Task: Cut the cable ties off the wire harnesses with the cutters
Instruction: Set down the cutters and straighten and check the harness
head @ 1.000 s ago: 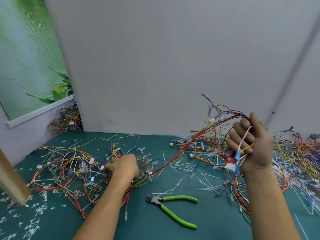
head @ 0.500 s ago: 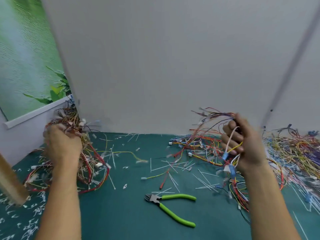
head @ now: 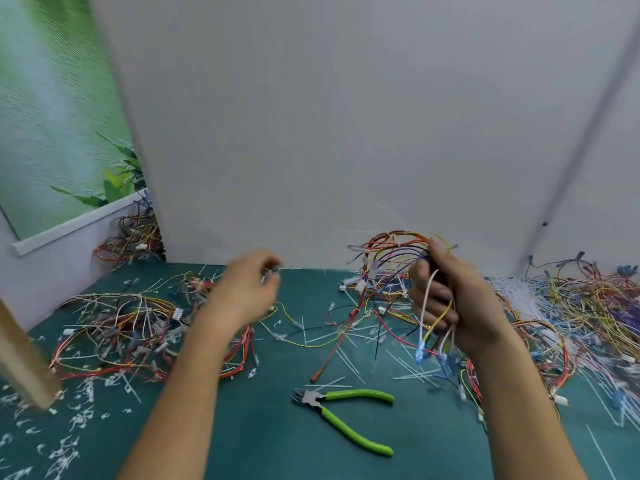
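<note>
R hand (head: 453, 303) is raised over the green mat (head: 270, 452), fingers curled tight round a wire harness (head: 391, 252) — red, yellow & purple loops stick out above the fist, and blue-tipped leads hang below it. L hand (head: 242, 296) is up in the air near mid-frame, motion-blurred. Its fingers look loosely bent, but can't tell if they pinch anything. Cutters (head: 318, 400), green handles spread, lie flat on the mat btwn the two forearms, touched by neither hand. Loose harness pile (head: 110, 327) at left, a bigger tangle (head: 575, 306) at right, another heap (head: 133, 242) in the back-left corner. Cut white ties (head: 346, 356) litter the mat — thick round the centre, w/ small shreds at front left.
</note>
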A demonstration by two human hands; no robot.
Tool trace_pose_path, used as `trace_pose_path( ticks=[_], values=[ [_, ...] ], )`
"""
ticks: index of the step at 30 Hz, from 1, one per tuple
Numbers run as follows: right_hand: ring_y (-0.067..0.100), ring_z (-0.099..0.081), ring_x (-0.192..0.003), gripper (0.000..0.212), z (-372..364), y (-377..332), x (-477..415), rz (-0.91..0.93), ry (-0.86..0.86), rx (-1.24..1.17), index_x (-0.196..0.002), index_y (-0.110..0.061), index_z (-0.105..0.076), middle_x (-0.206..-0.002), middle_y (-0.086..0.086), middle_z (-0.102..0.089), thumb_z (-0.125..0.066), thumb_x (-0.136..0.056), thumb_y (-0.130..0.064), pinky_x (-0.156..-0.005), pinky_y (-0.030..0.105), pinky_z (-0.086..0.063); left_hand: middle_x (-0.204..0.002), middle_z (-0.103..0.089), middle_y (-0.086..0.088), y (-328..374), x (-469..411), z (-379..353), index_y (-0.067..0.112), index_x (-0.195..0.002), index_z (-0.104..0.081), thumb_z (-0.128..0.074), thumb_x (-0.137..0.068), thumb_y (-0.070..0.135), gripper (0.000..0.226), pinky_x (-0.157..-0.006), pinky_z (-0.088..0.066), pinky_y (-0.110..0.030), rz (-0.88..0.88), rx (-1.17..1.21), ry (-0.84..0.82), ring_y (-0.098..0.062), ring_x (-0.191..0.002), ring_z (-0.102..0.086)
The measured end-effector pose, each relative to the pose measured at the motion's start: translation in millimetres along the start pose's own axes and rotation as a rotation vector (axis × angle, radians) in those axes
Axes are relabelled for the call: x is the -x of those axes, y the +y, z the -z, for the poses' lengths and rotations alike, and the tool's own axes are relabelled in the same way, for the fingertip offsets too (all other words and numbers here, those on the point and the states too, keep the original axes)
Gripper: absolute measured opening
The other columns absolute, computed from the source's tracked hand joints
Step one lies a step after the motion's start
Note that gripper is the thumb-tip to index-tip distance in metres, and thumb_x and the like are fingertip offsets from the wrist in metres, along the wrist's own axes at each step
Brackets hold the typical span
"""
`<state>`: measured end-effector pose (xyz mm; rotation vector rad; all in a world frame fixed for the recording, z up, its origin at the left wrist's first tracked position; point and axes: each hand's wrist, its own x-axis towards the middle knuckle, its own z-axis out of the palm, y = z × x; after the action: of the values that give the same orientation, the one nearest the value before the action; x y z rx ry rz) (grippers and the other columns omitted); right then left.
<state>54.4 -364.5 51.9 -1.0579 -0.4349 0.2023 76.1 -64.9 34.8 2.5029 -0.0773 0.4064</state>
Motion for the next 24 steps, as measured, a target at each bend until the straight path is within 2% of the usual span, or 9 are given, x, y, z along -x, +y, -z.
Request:
trace_pose_path(
  ticks=[4,6,8,10,12,15,18,21,24],
  values=[
    [0.009,-0.021,-0.036,0.049,4,-8,4,-0.04,-0.466,-0.564,-0.085,0.005,-0.059,-0.053,-0.001,-0.026,-0.04,-0.111,-0.032,-0.036,0.02,-0.022,-0.145,-0.055,-0.004,-3,4,-75,0.022,-0.143,-0.052,-0.045,-0.097,0.003,0.051,-0.112,-0.039,-0.03,0.039,-0.102,-0.52,-0.023,-0.132,-0.053],
    [0.011,-0.021,-0.038,0.05,7,-14,4,0.042,-0.558,-0.688,-0.088,0.008,-0.057,-0.057,0.005,-0.032,-0.036,-0.112,-0.031,-0.039,0.023,-0.03,-0.151,-0.043,-0.007,-16,4,-97,0.029,-0.149,-0.042,-0.048,-0.097,0.01,0.055,-0.116,-0.035,-0.037,0.126,-0.219,-0.548,-0.029,-0.137,-0.046],
    [0.009,-0.025,-0.036,0.051,10,-18,4,0.128,-0.577,-0.741,-0.09,0.005,-0.057,-0.056,0.003,-0.035,-0.033,-0.112,-0.034,-0.039,0.024,-0.036,-0.143,-0.049,-0.005,-28,-1,-102,0.028,-0.14,-0.052,-0.056,-0.099,0.026,0.042,-0.116,-0.035,-0.043,0.124,-0.28,-0.49,-0.029,-0.134,-0.046],
    [0.007,-0.027,-0.035,0.051,18,-20,4,0.156,-0.557,-0.78,-0.09,0.0,-0.056,-0.057,0.002,-0.035,-0.032,-0.112,-0.039,-0.037,0.023,-0.034,-0.116,-0.066,-0.006,-35,-6,-98,0.023,-0.111,-0.068,-0.057,-0.099,0.042,0.025,-0.098,-0.049,-0.038,0.14,-0.209,-0.442,-0.027,-0.112,-0.062],
    [0.007,-0.023,-0.035,0.05,24,-19,3,0.14,-0.49,-0.758,-0.087,-0.003,-0.055,-0.059,0.001,-0.034,-0.033,-0.112,-0.04,-0.037,0.022,-0.028,-0.088,-0.072,-0.008,-34,-9,-88,0.015,-0.091,-0.07,-0.046,-0.103,0.048,0.042,-0.076,-0.052,-0.032,0.14,-0.075,-0.361,-0.028,-0.085,-0.07],
    [0.003,-0.006,-0.036,0.052,25,-13,0,0.161,-0.146,-0.481,-0.079,-0.014,-0.061,-0.054,-0.007,-0.024,-0.033,-0.111,-0.044,-0.03,0.017,-0.02,-0.083,-0.073,-0.002,-19,-12,-64,0.019,-0.084,-0.067,-0.029,-0.105,0.054,0.055,-0.079,-0.05,-0.031,0.108,0.102,-0.143,-0.017,-0.082,-0.068],
    [0.005,-0.01,-0.034,0.054,18,-8,-3,0.162,0.052,-0.354,-0.074,-0.02,-0.06,-0.052,-0.01,-0.02,-0.03,-0.11,-0.047,-0.028,0.013,-0.026,-0.068,-0.074,0.002,-1,-10,-46,0.021,-0.087,-0.066,-0.033,-0.106,0.05,0.047,-0.068,-0.044,-0.027,0.081,0.284,-0.104,-0.005,-0.067,-0.068],
    [0.005,-0.012,-0.035,0.056,12,-6,-3,0.134,0.069,-0.376,-0.073,-0.019,-0.059,-0.05,-0.009,-0.026,-0.03,-0.111,-0.047,-0.028,0.014,-0.027,-0.083,-0.078,-0.001,14,-1,-37,0.02,-0.105,-0.064,-0.038,-0.109,0.032,0.029,-0.068,-0.051,-0.031,0.084,0.493,-0.246,-0.019,-0.075,-0.075],
    [0.003,-0.011,-0.033,0.057,10,-6,-2,0.101,-0.128,-0.46,-0.077,-0.015,-0.061,-0.053,-0.007,-0.019,-0.028,-0.111,-0.046,-0.028,0.016,-0.021,-0.113,-0.074,0.005,20,3,-35,0.023,-0.123,-0.058,-0.043,-0.106,0.012,0.025,-0.086,-0.056,-0.041,0.075,0.624,-0.351,-0.019,-0.095,-0.074]
  ],
)
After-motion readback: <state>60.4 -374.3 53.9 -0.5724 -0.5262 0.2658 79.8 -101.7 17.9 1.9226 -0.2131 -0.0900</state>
